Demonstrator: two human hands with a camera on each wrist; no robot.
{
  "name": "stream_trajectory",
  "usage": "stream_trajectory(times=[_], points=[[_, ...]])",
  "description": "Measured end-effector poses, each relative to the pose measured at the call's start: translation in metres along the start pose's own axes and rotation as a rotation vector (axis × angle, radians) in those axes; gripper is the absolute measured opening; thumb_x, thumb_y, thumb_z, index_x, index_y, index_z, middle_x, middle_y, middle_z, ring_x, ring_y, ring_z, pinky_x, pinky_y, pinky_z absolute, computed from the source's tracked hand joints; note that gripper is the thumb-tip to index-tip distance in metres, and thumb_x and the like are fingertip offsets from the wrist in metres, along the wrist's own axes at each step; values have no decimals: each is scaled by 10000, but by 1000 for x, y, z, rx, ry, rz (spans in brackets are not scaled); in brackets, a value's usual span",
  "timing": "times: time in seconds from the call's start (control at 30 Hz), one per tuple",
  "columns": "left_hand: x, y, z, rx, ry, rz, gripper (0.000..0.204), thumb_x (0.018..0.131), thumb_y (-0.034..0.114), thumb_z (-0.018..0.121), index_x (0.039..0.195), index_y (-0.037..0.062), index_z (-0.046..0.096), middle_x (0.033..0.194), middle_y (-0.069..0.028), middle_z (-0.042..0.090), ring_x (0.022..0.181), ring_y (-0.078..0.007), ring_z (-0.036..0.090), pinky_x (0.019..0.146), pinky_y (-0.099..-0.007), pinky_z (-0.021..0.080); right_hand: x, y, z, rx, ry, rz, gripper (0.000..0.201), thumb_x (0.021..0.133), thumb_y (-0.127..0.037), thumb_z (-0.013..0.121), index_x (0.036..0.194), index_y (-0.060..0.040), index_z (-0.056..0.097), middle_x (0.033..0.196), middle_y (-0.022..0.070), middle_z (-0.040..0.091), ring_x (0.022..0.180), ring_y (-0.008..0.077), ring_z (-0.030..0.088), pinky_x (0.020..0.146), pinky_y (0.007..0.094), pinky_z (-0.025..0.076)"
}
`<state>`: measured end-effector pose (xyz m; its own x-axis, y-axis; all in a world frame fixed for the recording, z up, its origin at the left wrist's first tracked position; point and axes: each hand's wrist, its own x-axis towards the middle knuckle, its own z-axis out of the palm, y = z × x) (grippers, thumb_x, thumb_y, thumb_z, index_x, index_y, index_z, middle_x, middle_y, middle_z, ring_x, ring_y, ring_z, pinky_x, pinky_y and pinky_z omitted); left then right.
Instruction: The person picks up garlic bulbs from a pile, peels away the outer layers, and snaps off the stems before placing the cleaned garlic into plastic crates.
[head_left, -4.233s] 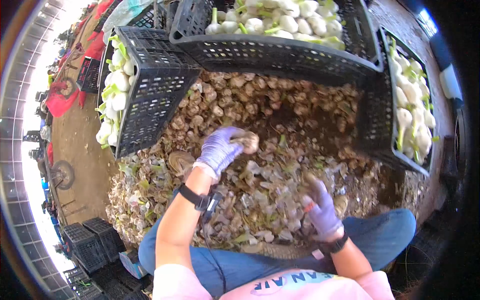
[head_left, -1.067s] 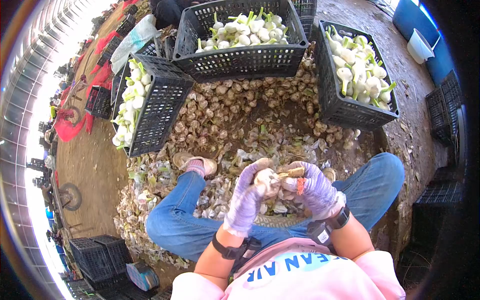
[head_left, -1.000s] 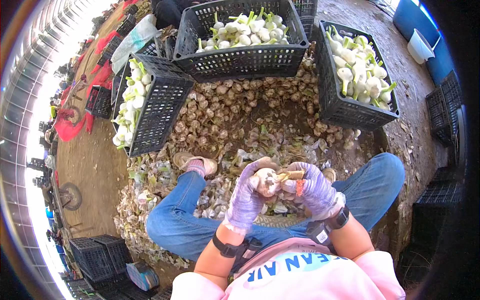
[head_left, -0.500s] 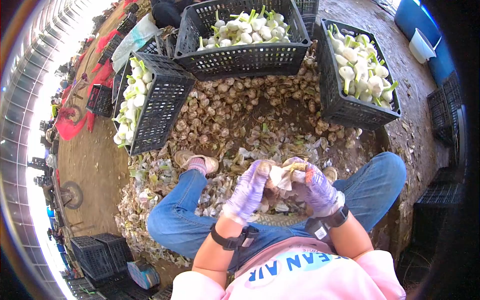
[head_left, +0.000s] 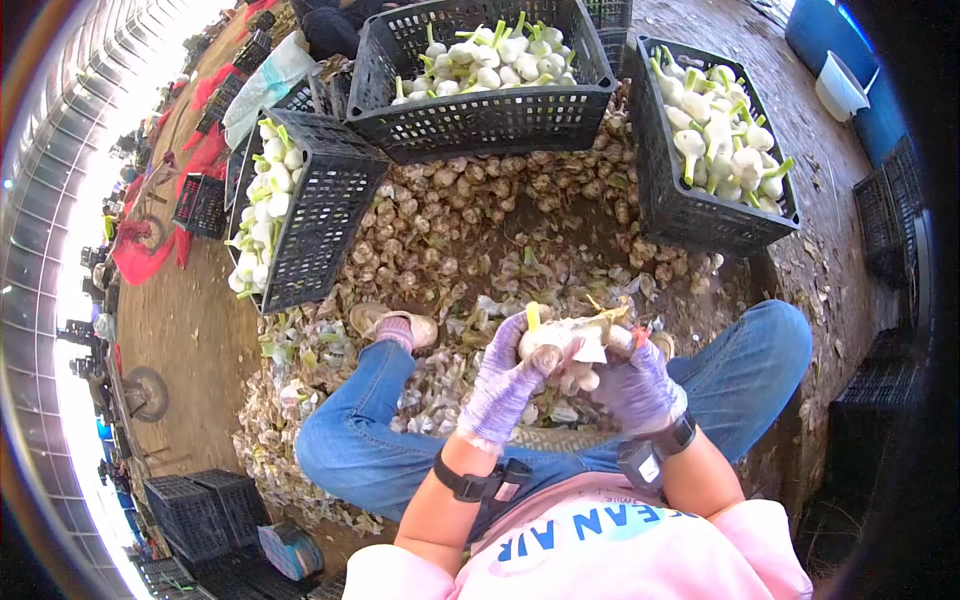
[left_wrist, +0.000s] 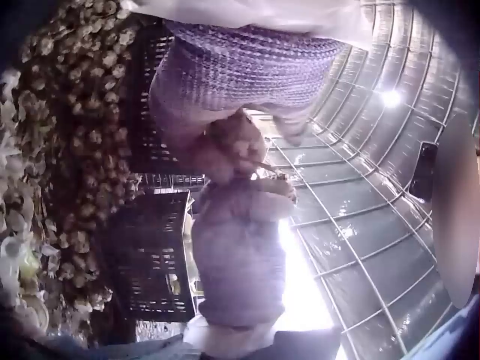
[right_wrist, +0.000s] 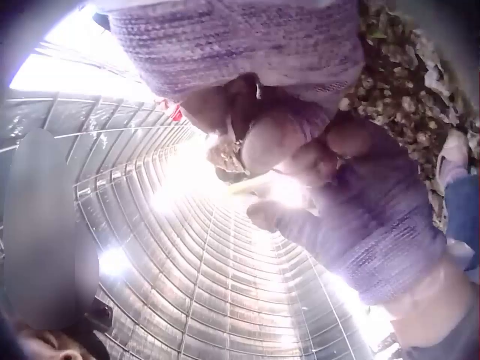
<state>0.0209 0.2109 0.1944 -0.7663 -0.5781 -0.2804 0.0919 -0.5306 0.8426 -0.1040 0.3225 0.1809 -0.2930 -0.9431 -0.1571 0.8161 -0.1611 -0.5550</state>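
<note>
In the head view my gloved left hand point(head_left: 500, 385) grips a garlic bulb point(head_left: 562, 334), its thumb pressed on the near side. A short pale-green stem stub point(head_left: 533, 316) points up beside the left fingers. My gloved right hand point(head_left: 645, 392) meets it from the right, fingers curled, pinching loose papery garlic skin point(head_left: 592, 342) that hangs partly off the bulb. The right wrist view shows a dry brown husk point(right_wrist: 226, 154) at the right fingertips. In the left wrist view the fingers of both hands meet and hide most of the bulb.
Black crates point(head_left: 480, 125) of white trimmed garlic stand ahead, at the left point(head_left: 325, 215) and at the right point(head_left: 700, 215). Unpeeled bulbs point(head_left: 420, 225) are heaped between them. Peeled skins point(head_left: 310, 400) litter the ground around my legs. A white bucket point(head_left: 842, 88) is at far right.
Earlier the left hand held a brown bulb over the heap, the right hand apart. Both hands then met before my lap; skin has peeled back, baring white bulb and green stub.
</note>
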Motion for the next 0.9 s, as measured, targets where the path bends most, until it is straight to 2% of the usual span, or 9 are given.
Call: stream_trajectory(times=[0.1, 0.2, 0.3, 0.37, 0.43, 0.5, 0.67, 0.73, 0.9], points=[[-8, 13, -3, -201, -88, 53, 640, 752, 273, 741, 1261, 43, 430, 1124, -82, 551, 995, -171, 567, 788, -266, 505, 12, -1, -12, -6, 228, -224, 338, 853, -305, 587, 1000, 0, 578, 997, 118, 616, 880, 225, 606, 789, 318, 495], [-8, 18, -11, -122, -124, 111, 634, 726, 257, 763, 1240, 58, 451, 1156, -83, 533, 1043, -184, 539, 867, -301, 472, 13, -27, -3, 10, 286, -82, 274, 852, -187, 601, 1051, 0, 578, 1041, 113, 613, 920, 211, 601, 824, 307, 495], [-11, 24, -3, -29, -104, 87, 640, 678, 218, 795, 1214, 69, 477, 1142, -82, 519, 1054, -193, 516, 929, -326, 429, -1, -26, 23, -411, 274, -202, 298, 830, -86, 628, 1107, 6, 572, 1054, 102, 612, 968, 187, 590, 842, 295, 485], [-9, 23, -2, 436, -63, 381, 635, 655, 167, 795, 1204, 62, 494, 1118, -88, 511, 1030, -201, 515, 920, -335, 429, -12, -29, 37, -610, 162, -93, 389, 803, -56, 667, 1165, 19, 545, 1068, 95, 608, 984, 174, 582, 845, 287, 476], [-14, 31, 4, 502, -74, 440, 630, 639, 115, 780, 1201, 51, 503, 1105, -98, 507, 1013, -212, 515, 916, -333, 427, -11, -26, 40, -660, 133, -119, 385, 787, -69, 690, 1138, 28, 564, 1056, 111, 618, 965, 170, 590, 837, 282, 474], [-19, 41, 7, 967, -82, 528, 616, 651, 99, 760, 1208, 58, 499, 1108, -104, 511, 1005, -222, 524, 904, -324, 436, -9, -27, 42, -920, 105, -147, 368, 769, -64, 700, 1107, 28, 587, 1032, 129, 629, 941, 163, 599, 830, 282, 477], [-22, 29, 2, 513, -20, 290, 616, 683, 128, 753, 1231, 38, 485, 1152, -110, 511, 1028, -202, 527, 888, -327, 452, -5, -17, 34, -1114, 89, -319, 260, 785, -35, 656, 1030, 36, 608, 918, 109, 649, 840, 139, 605, 748, 276, 489], [-22, 32, 3, 178, -35, 48, 624, 708, 183, 751, 1244, 26, 473, 1194, -117, 497, 1082, -200, 502, 922, -327, 431, -3, -19, 40, -935, 212, -122, 195, 804, -54, 626, 978, 34, 609, 838, 88, 640, 756, 119, 582, 689, 263, 481], [-16, 21, 0, 242, 15, 291, 617, 719, 212, 756, 1244, 33, 487, 1221, -92, 488, 1131, -212, 475, 952, -322, 403, 1, -20, 38, -846, 263, -125, 151, 842, -76, 580, 955, 23, 593, 780, 57, 613, 726, 87, 555, 645, 243, 471]])
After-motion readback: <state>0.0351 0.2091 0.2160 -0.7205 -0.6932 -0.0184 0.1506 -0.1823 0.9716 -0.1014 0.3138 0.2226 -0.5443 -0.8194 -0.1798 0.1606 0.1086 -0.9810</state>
